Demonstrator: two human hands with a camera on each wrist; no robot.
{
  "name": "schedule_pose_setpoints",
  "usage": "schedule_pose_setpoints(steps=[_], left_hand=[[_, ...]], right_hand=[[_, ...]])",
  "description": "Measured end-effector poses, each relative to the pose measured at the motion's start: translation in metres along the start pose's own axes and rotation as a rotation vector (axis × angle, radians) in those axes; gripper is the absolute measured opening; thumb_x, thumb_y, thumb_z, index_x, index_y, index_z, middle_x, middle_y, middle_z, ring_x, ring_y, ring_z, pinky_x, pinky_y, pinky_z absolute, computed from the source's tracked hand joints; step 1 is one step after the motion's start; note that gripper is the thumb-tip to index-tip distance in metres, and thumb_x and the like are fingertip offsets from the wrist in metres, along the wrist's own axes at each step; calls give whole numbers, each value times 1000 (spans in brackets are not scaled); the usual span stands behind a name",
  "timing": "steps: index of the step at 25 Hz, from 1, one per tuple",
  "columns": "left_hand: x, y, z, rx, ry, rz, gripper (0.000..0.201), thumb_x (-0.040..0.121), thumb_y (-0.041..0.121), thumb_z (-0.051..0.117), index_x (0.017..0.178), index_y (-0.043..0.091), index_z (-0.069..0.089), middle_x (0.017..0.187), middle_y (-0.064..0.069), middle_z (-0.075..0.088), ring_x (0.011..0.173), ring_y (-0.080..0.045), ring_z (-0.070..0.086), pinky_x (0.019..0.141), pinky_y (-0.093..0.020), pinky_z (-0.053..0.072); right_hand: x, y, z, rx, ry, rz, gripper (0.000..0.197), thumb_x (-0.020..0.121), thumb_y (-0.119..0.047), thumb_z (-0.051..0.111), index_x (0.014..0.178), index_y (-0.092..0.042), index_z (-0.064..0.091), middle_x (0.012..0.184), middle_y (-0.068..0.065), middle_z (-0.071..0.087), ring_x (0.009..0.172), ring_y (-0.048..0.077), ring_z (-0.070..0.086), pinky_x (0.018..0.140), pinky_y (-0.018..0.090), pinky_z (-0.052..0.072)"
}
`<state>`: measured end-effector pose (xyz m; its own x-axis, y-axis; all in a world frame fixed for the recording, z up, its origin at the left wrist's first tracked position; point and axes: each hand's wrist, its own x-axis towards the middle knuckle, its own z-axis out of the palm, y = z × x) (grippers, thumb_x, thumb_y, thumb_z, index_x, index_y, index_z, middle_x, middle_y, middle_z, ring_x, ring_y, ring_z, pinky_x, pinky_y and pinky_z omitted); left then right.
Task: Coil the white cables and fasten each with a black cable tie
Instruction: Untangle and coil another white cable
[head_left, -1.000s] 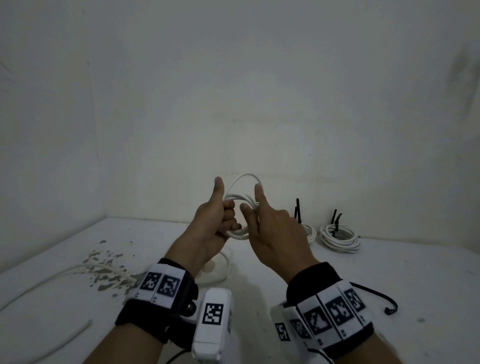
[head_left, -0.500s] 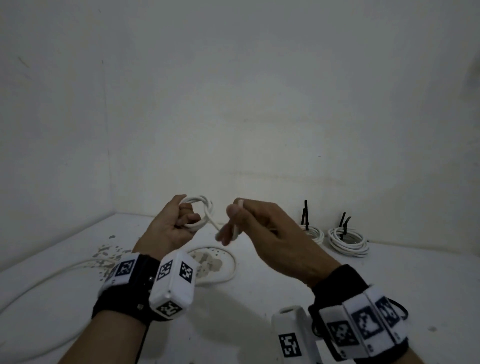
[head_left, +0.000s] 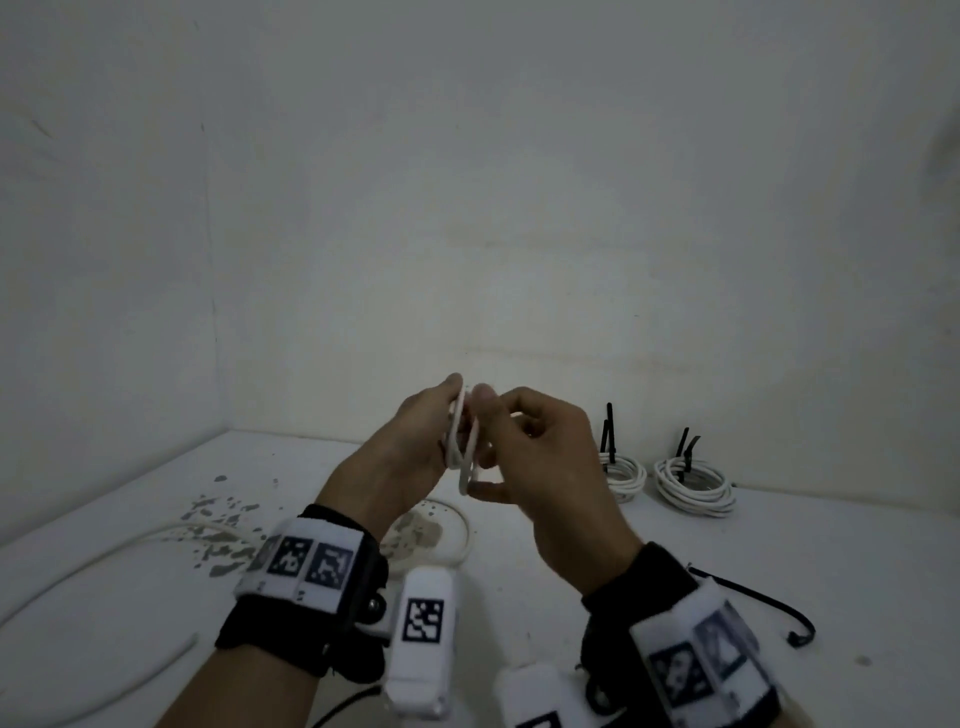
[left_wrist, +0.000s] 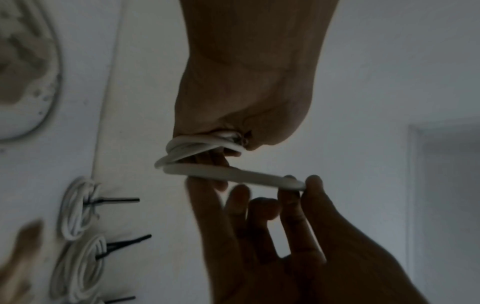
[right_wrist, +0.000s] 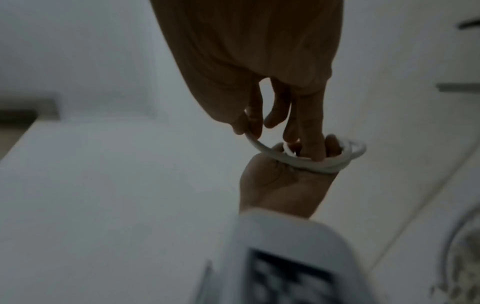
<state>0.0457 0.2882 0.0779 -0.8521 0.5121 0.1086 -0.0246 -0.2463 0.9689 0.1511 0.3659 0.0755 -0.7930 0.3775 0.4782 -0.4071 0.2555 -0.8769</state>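
My left hand (head_left: 426, 441) grips a small coil of white cable (head_left: 461, 447), held up in the air over the table. My right hand (head_left: 498, 457) is close against it and pinches the free strand of the same cable between thumb and fingertips. In the left wrist view the coil (left_wrist: 192, 149) sits in the left fist, and the strand (left_wrist: 233, 174) runs to the right hand's fingertips (left_wrist: 311, 183). The right wrist view shows the strand (right_wrist: 262, 149) curving into the coil (right_wrist: 335, 162). A loose black cable tie (head_left: 753, 605) lies on the table at the right.
Two coiled white cables (head_left: 623, 470) (head_left: 693, 486) lie by the back wall, each fastened with a black tie. More loose white cable (head_left: 104, 556) trails over the table's left side, across a patch of chipped paint (head_left: 218, 519). A cable loop (head_left: 460, 530) lies under my hands.
Half a second ago my hands were apart with the strand stretched between them. The right hand has since brought the strand up against the coil in my left hand.
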Motion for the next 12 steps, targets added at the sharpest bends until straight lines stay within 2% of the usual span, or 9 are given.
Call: schedule_pose_setpoints(steps=[1,3,5,7,10,12], left_hand=[[-4,0,6,118,-60,5,44,104,38,40,91,6,67,86,-16,68,79,-26,66,79,-38,52],[-10,-3,18,276,-157,4,46,103,39,38,95,6,69,89,-19,67,84,-29,65,83,-42,52],[-15,-5,26,343,-176,0,45,104,37,33,93,7,65,77,-14,64,73,-23,62,72,-36,50],[-16,-7,29,357,-148,-8,45,104,34,30,88,9,64,60,-4,60,55,-16,55,57,-29,47],[-15,-7,28,284,-121,-45,44,102,33,30,81,7,59,52,-4,52,47,-18,47,51,-28,42],[-15,-7,27,241,-130,-68,54,102,47,32,72,12,62,52,0,43,45,-15,39,49,-27,36]], right_hand=[[3,-3,-5,131,12,101,37,97,-31,62,81,2,66,68,17,66,60,23,64,64,51,62],[8,-6,-15,228,56,218,34,96,-27,64,77,1,64,59,14,62,54,25,64,51,38,60],[11,-7,-23,220,68,265,32,95,-26,65,73,-3,63,58,10,62,53,23,65,46,28,54],[13,-5,-29,199,59,264,29,96,-24,65,77,-1,66,62,8,67,54,21,66,49,27,55],[17,-6,-38,176,69,248,20,96,-18,64,84,-2,66,70,8,74,60,16,70,46,24,52],[19,-6,-42,206,55,253,12,96,-14,63,86,-8,60,79,8,77,69,17,74,44,23,49]])
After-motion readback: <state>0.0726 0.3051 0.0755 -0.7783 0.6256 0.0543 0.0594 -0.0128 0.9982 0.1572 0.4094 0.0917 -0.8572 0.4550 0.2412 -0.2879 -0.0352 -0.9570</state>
